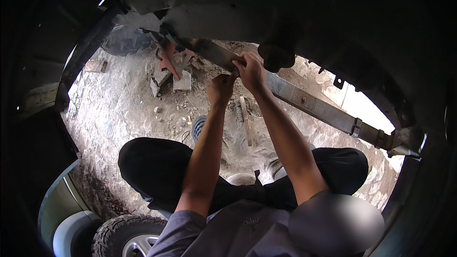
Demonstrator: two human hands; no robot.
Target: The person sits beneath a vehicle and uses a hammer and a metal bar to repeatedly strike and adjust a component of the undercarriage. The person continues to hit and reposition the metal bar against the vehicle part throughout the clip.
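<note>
A metal bar [304, 102] is seen running from far left to near right above the ground [119, 109]. Right hand [253, 72] is placed at its near edge, left hand [220, 88] just beside; fingers are bent close together, presumably for mutual steadying. Whether anything is clamped cannot be told. Grey block [182, 81] noted, far left.

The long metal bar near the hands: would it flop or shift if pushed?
The metal bar would probably feel stiff, showing no obvious sag. It looks heavy, being broad metal. It may barely shift: its right end seems joined to a dark fitting.
</note>
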